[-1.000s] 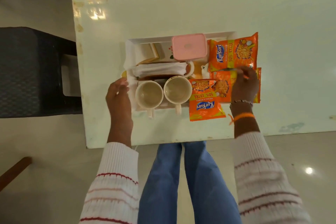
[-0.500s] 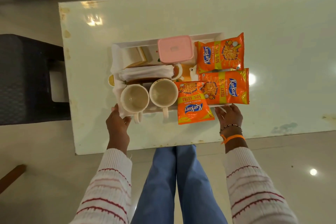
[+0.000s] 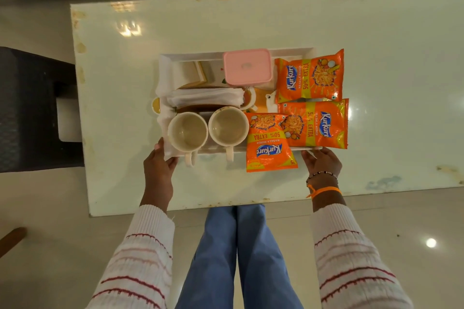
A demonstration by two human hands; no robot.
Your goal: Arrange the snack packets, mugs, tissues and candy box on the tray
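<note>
Left hand (image 3: pixel 160 165) and right hand (image 3: pixel 321 162) clamp the tray (image 3: pixel 288 52) at its lower corners, likely to steady or lift it. Mugs (image 3: pixel 187 131), tissues (image 3: pixel 206 96), candy box (image 3: pixel 247 67) and snack packets (image 3: pixel 310 75) sit packed inside.

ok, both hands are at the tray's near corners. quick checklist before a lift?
1. Left hand on the tray near-left corner: ok.
2. Right hand under the near-right corner: ok; grip depth cannot tell.
3. Two mugs upright, handles overhanging the near edge: ok.
4. Nearest snack packet hangs past the near rim: not ok, may slide.
5. Pink candy box lid on: ok.
6. Tissues lying flat behind the mugs: ok.
</note>
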